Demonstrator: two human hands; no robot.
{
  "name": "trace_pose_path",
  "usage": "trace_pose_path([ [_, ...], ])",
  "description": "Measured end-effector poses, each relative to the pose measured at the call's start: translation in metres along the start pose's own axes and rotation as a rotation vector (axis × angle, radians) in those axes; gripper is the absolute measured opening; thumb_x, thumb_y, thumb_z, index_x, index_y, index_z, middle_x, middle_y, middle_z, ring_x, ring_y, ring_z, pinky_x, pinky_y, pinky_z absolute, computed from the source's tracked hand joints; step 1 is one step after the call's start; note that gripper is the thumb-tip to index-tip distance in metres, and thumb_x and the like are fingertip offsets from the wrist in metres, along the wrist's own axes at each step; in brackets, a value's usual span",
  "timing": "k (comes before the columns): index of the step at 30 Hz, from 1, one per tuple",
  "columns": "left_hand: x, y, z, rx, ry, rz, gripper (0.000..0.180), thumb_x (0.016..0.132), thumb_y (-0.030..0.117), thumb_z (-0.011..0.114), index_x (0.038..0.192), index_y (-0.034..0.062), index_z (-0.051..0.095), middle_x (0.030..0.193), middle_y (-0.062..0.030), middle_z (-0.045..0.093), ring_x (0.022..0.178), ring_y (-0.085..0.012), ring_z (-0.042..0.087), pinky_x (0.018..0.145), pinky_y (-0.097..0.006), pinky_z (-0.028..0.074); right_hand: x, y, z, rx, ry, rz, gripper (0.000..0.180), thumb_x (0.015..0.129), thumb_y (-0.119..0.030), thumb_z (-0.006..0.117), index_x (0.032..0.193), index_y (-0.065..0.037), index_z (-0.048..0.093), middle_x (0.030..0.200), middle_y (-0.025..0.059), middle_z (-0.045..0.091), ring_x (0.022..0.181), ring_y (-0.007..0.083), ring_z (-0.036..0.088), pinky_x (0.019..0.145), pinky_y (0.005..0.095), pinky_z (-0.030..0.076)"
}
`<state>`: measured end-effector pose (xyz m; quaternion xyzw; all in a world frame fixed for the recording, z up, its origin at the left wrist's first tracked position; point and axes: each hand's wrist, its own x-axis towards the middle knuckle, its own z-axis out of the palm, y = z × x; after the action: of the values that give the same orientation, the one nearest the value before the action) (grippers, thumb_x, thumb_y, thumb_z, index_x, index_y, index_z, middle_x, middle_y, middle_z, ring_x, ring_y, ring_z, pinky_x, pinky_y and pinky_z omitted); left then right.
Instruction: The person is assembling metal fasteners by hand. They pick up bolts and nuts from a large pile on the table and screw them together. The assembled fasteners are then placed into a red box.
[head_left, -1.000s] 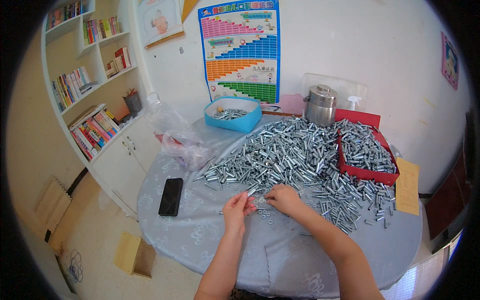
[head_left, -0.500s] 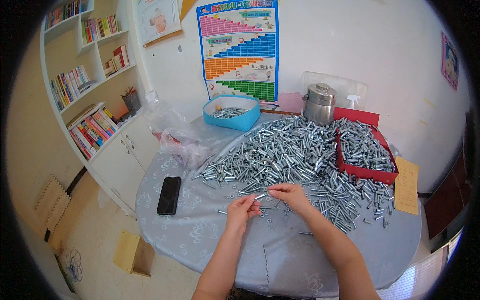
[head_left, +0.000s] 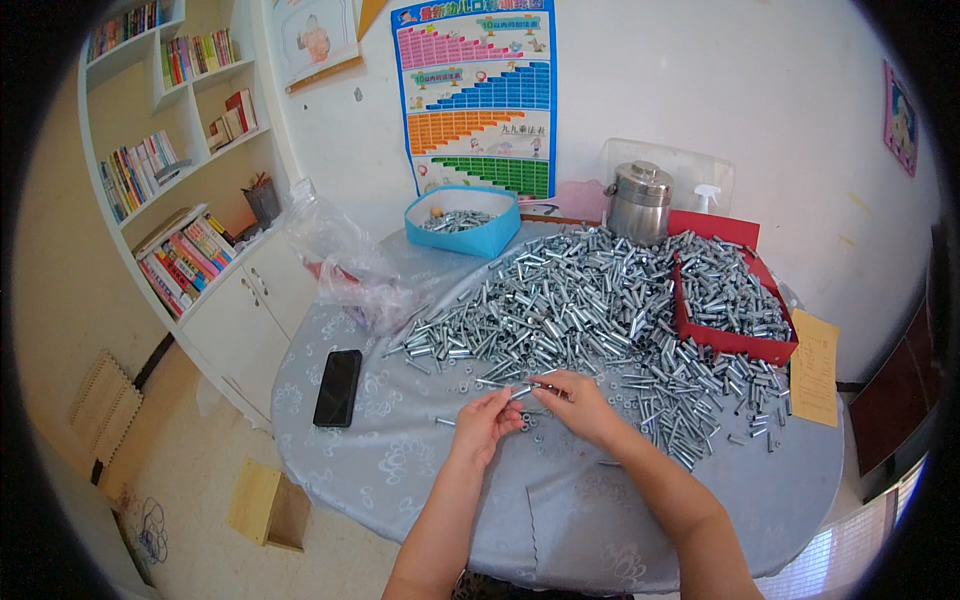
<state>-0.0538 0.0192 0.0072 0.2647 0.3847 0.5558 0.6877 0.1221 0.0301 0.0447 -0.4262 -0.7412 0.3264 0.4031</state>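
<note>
In front of the heap, my left hand [head_left: 482, 427] is closed, its thumb and fingers pinching a short silver metal sleeve [head_left: 521, 393]. My right hand [head_left: 578, 402] is also closed, with its fingertips at the other end of the sleeve. Whether a separate small part sits in the right fingertips is hidden. A large heap of silver metal sleeves and bolts [head_left: 570, 290] lies just beyond both hands. Small nuts [head_left: 537, 440] and a few loose bolts are scattered on the cloth around and under the fingers.
A red box [head_left: 740, 347] full of similar parts stands right, beside a steel canister [head_left: 640, 205] and brown paper [head_left: 814, 370]. A blue fabric bin [head_left: 465, 238] holds more parts at the back. Left are plastic bags [head_left: 350, 270] and a black phone [head_left: 338, 388] on the grey tablecloth [head_left: 400, 480].
My right hand has moved slightly left, closer to my left hand, and its fingertips have come to the sleeve's end. The left hand has barely moved.
</note>
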Motion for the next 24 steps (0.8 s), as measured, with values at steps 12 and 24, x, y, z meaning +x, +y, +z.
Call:
trace_pose_path([
  [12, 0.001, 0.000, 0.000, 0.004, -0.007, 0.018, 0.024, 0.086, 0.017, 0.056, 0.099, -0.0025, 0.058, 0.077, -0.0088, 0.061, 0.060, -0.0124, 0.057, 0.056, -0.026, 0.053, -0.018, 0.032, 0.001, -0.431, -0.190, -0.067, 0.016, 0.071, -0.021, 0.064, 0.081, -0.009, 0.067, 0.080, 0.0068, 0.061, 0.079, 0.0251, 0.058, 0.069, 0.0350, 0.046],
  [24, 0.001, -0.004, 0.002, 0.019, -0.015, -0.026, 0.020, 0.085, 0.016, 0.058, 0.095, -0.0014, 0.058, 0.076, -0.0095, 0.062, 0.060, -0.0130, 0.059, 0.055, -0.027, 0.054, -0.015, 0.021, -0.004, 0.191, 0.199, 0.198, 0.014, 0.077, -0.012, 0.065, 0.086, -0.002, 0.065, 0.080, 0.0039, 0.064, 0.070, 0.0113, 0.057, 0.063, 0.0241, 0.045],
])
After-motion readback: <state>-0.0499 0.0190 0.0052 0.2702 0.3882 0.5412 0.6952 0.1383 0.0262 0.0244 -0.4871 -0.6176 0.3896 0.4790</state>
